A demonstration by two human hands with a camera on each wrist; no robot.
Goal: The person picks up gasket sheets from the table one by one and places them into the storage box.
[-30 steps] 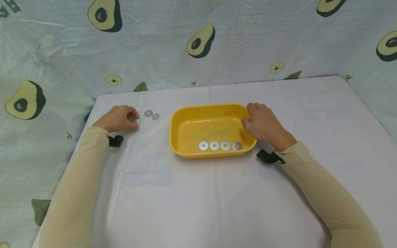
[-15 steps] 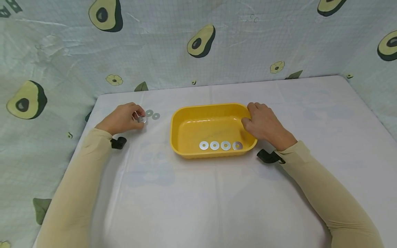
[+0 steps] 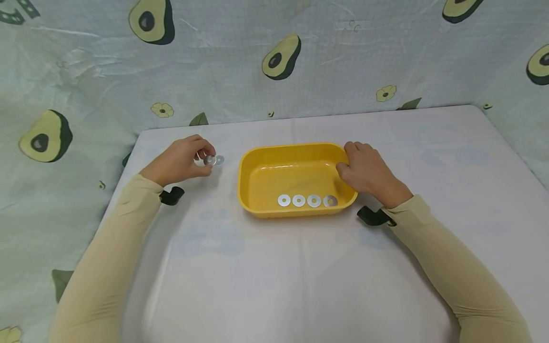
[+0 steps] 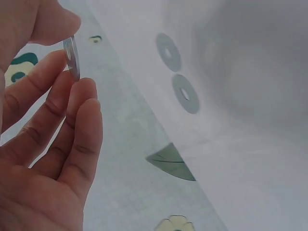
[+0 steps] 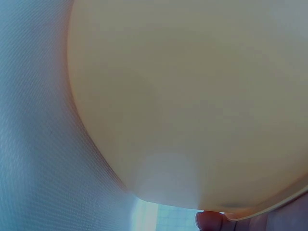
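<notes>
My left hand [image 3: 186,159] pinches a flat metal washer [image 4: 71,58] between thumb and fingertips, raised off the table. Beyond it, two more washers [image 4: 186,94] lie side by side on the white cloth in the left wrist view; in the head view the held washer partly covers them. A yellow plastic tray [image 3: 280,214] stands mid-table, with several washers [image 3: 299,200] in a row along its near side. My right hand [image 3: 369,171] grips the tray's right end, thumb over the rim. The tray's outer wall [image 5: 183,106] fills most of the right wrist view, hiding most of that hand.
A white cloth [image 3: 274,276] covers the table. Avocado-print sheeting [image 3: 231,57] hangs behind the table and along its left side. Black wrist mounts [image 3: 172,196] stick out beneath both wrists.
My left hand has moved right and slightly away with the pinched washer, toward the two lying on the cloth. The right hand and tray stay put; the head view shifts slightly.
</notes>
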